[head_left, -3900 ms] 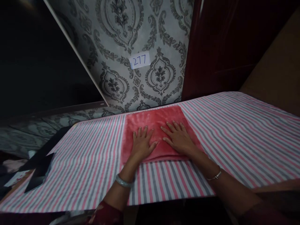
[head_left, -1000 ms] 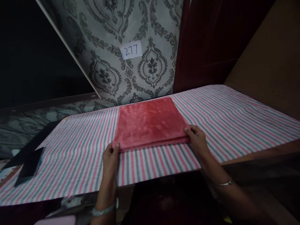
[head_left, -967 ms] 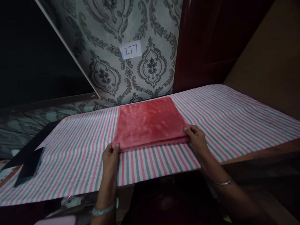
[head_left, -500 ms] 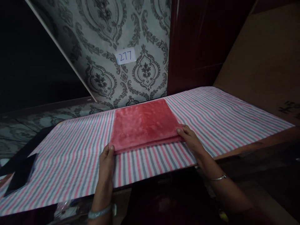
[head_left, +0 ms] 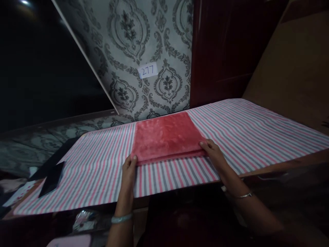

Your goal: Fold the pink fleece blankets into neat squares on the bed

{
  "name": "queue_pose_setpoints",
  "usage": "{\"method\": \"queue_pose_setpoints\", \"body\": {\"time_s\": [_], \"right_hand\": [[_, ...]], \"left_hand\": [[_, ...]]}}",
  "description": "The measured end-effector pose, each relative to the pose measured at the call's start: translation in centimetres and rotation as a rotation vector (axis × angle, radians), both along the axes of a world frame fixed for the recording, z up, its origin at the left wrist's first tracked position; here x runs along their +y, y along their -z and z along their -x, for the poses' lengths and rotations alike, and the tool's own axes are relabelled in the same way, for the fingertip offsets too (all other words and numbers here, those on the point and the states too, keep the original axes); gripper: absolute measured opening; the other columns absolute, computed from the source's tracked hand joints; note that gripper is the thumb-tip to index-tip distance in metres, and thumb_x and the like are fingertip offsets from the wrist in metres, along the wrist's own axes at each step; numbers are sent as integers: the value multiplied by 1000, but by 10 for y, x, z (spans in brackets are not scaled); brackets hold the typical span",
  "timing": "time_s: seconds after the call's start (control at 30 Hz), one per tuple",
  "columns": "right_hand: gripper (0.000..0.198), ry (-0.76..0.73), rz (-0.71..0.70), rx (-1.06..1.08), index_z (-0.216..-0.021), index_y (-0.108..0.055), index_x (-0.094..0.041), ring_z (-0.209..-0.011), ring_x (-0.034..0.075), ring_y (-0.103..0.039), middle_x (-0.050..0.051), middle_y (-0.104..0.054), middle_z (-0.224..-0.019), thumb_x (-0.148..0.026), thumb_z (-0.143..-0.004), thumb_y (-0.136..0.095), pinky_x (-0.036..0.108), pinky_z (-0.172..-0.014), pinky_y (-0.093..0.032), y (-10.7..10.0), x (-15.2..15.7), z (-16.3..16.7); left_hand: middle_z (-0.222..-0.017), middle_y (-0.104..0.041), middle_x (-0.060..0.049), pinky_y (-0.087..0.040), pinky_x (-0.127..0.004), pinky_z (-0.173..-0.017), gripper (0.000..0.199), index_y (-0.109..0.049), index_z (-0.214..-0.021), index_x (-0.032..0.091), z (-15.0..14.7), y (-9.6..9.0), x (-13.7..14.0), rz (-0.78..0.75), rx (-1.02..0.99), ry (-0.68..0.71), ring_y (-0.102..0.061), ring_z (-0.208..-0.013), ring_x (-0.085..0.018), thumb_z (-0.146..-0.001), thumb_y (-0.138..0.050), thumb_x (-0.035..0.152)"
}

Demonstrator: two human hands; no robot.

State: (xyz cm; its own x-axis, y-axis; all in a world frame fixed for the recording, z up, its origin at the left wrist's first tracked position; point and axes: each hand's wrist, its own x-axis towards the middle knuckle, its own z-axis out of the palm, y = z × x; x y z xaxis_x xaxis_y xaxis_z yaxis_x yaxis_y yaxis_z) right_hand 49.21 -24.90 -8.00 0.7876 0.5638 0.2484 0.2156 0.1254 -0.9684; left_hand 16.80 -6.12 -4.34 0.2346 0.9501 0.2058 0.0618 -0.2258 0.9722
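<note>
A folded red plush cloth (head_left: 167, 135) lies on a pink, grey and white striped tablecloth (head_left: 102, 175). My left hand (head_left: 129, 164) pinches its near left corner, thumb on top. At the near right corner, my right hand (head_left: 210, 147) grips the cloth between thumb and fingers. Along the near edge the folded layers stand slightly apart. The fingers under both corners are mostly hidden.
A dark phone-like slab (head_left: 52, 178) lies on the tablecloth's left part. Behind are a large black screen (head_left: 51, 68), patterned wallpaper with a paper label (head_left: 148, 70) reading 277, and a dark red panel (head_left: 221, 51). A cardboard sheet (head_left: 295, 65) leans at the right.
The camera view has shifted, so the whole scene sits farther right. Both hands keep their hold on the corners, and the red cloth looks the same on the tablecloth.
</note>
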Motion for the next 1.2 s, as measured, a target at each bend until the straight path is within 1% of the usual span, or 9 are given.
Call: {"method": "queue_pose_setpoints", "body": {"time_s": [0.1, 0.27, 0.4, 0.57, 0.67, 0.8, 0.93, 1.03, 1.2], "right_hand": [[50, 72, 14, -48, -90, -75, -23, -104, 26, -61, 7, -64, -105, -70, -72, -70, 44, -103, -45, 2, -2, 2], [44, 139, 76, -153, -86, -73, -22, -99, 26, -60, 8, -64, -101, -64, -78, -65, 44, -95, -47, 1, -3, 8], [42, 169, 151, -251, -78, -63, -23, -83, 23, -56, 4, -60, -85, -64, -82, -58, 40, -82, -48, -5, -6, 13], [45, 215, 276, -408, -72, -49, -25, -76, 22, -51, 3, -54, -74, -68, -86, -49, 38, -77, -44, -8, -8, 15], [52, 267, 331, -425, -83, -56, -24, -80, 25, -55, 7, -61, -82, -73, -87, -42, 39, -79, -45, -7, -8, 15], [72, 274, 403, -378, -112, -65, -19, -88, 30, -61, 15, -69, -99, -80, -86, -37, 40, -78, -46, -7, -11, 12], [80, 193, 478, -306, -129, -63, -19, -79, 29, -63, 11, -70, -86, -81, -83, -42, 36, -69, -45, -12, -7, 3], [76, 130, 447, -207, -130, -63, -22, -78, 27, -62, 6, -69, -82, -77, -78, -54, 36, -70, -46, -19, 2, -5], [65, 32, 192, -91, -129, -61, -22, -65, 19, -54, -1, -61, -77, -58, -75, -63, 31, -60, -44, -34, 8, -10]], "left_hand": [[-97, -73, -6, -48, -33, -89, 50, -72, -97, 17, 1, 1, -2, 1, 38, 47, -64, -96, -24, -81, -65, 64], [-92, -68, -3, -47, -31, -83, 43, -66, -98, 18, 4, 5, -1, -47, 79, -88, -62, -88, -21, -84, -63, 59], [-107, -68, -5, -45, -34, -96, 43, -64, -108, 20, 3, 6, 3, -48, 129, -180, -61, -105, -23, -90, -55, 57], [-118, -69, -9, -42, -38, -106, 46, -67, -113, 21, 1, -5, 9, 43, 148, -105, -60, -116, -26, -93, -52, 60], [-120, -71, -9, -46, -38, -105, 43, -70, -109, 22, 0, -17, 16, 140, 103, -59, -61, -119, -27, -89, -61, 59], [-118, -72, -8, -49, -37, -103, 39, -69, -110, 21, -5, -27, 32, 268, 99, -35, -63, -119, -27, -82, -71, 50], [-110, -74, -10, -53, -37, -97, 47, -66, -114, 18, -16, -29, 48, 381, 27, -16, -68, -108, -25, -76, -77, 42], [-111, -74, -11, -55, -38, -94, 64, -62, -125, 17, -23, -32, 51, 420, -26, 86, -71, -104, -25, -69, -82, 39], [-120, -72, -14, -58, -38, -90, 89, -53, -142, 19, -25, -45, 38, 314, -99, 114, -71, -106, -28, -62, -86, 41]]}}
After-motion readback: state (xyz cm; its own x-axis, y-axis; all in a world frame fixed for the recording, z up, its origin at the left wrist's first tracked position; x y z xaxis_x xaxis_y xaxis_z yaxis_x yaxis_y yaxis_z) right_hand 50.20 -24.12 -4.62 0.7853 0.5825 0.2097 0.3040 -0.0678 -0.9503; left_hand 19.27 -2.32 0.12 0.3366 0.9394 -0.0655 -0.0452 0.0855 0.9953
